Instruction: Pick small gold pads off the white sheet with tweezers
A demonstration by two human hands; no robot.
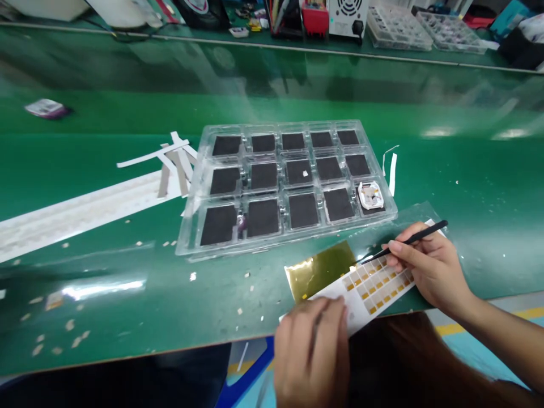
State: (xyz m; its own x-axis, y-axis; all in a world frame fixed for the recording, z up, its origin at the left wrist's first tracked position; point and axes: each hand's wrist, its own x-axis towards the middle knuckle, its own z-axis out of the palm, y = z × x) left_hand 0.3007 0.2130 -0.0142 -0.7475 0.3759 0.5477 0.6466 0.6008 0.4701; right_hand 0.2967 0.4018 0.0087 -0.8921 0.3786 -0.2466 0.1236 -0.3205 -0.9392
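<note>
head view: right hand (429,266) is closed in a pen grip on black tweezers (408,242), tips angled down-left onto the sticker sheet (374,289) at its upper edge, right where the amber film (318,269) has been peeled back. left hand (312,351) lies flat, fingers together, pressed on the near-left end of the sheet, pinning it to the green table (127,306); nothing is gripped by it.

sheet sits at the table's near edge, just in front of the clear tray (289,181). rows of small gold stickers are seen on the white backing, some cells look bare. tray holds dark square pads in three rows; one white-framed part (371,195) is seated in the bottom-right pocket, a tiny white fleck on a middle pad. white paper strips (170,161) lie left of the tray, well apart from the hands, w/ small scraps scattered over the table.

how it's best done, by judgement: sheet should be kept pinned flat so it can't lift w/ the sticker. tweezer tips are best kept at a shallow angle, slid under one corner only, then lifted slow so the piece isn't curled or doubled on itself. adhesive face shouldn't be touched by fingers. peeled film should be kept folded away from the exposed row, or it could re-stick. tray is near, so wrist travel can be kept short & the seated part not knocked.
</note>
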